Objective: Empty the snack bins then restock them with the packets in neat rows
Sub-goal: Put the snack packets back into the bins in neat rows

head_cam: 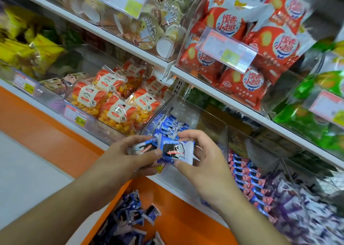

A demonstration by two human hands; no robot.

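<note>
Both hands meet in front of a clear plastic bin [210,118] on the lowest shelf. My left hand [128,155] grips a small blue-and-white cookie packet [143,148] between thumb and fingers. My right hand [202,157] pinches a second blue packet [173,151] beside it. Inside the bin, a short row of the same blue packets [167,125] stands along its left wall; the rest of the bin looks bare. A loose heap of blue packets [128,224] lies below, near the floor.
To the left sits a bin of orange Hollow Crisp bags [119,99], to the right a bin of pink-and-blue packets [247,177]. Red snack bags [247,45] and green bags [316,103] fill the shelf above. An orange base panel [176,213] runs beneath the shelf.
</note>
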